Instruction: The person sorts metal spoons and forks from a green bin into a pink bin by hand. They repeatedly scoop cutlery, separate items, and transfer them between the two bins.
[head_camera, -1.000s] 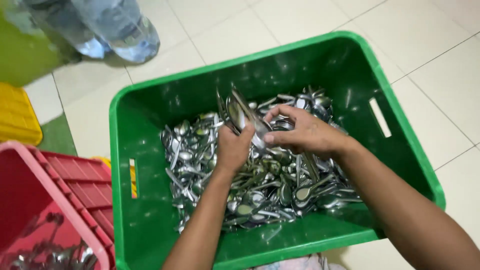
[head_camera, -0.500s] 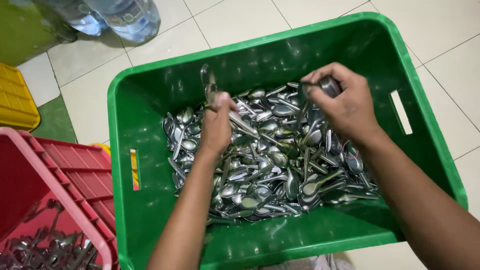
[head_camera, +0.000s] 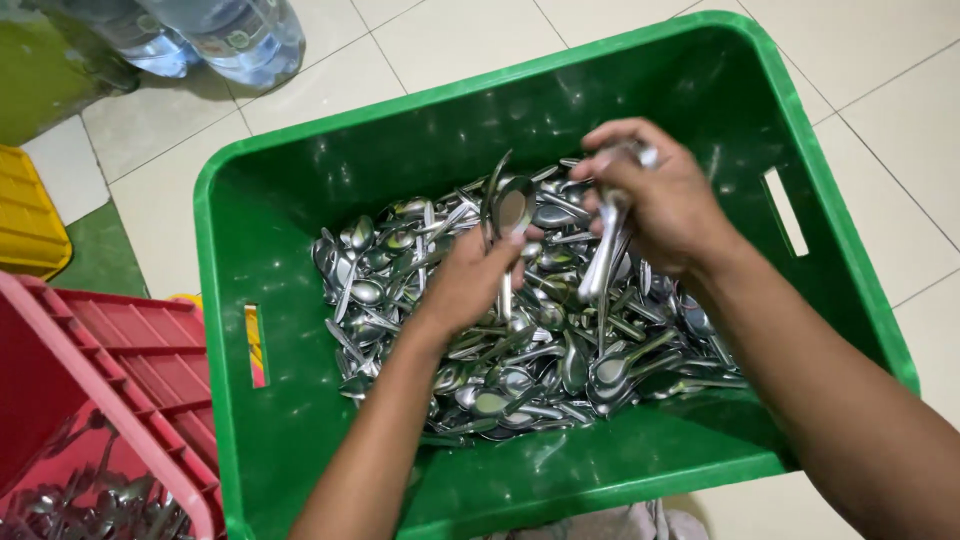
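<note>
A green plastic crate (head_camera: 300, 160) on the tiled floor holds a heap of metal spoons (head_camera: 520, 360). My left hand (head_camera: 470, 285) is over the middle of the heap and grips a few spoons upright, one bowl showing above my fingers (head_camera: 512, 208). To its right, my right hand (head_camera: 660, 200) is closed on a bunch of spoons whose handles hang down (head_camera: 603, 262) over the pile.
A red crate (head_camera: 110, 400) with more cutlery stands at the lower left. Behind it lies a yellow crate (head_camera: 25, 220). Clear plastic water bottles (head_camera: 225, 35) stand on the white floor tiles at the top left.
Both hands have lifted slightly with their spoons. My right hand has drawn in toward the left hand, and the view has shifted a little.
</note>
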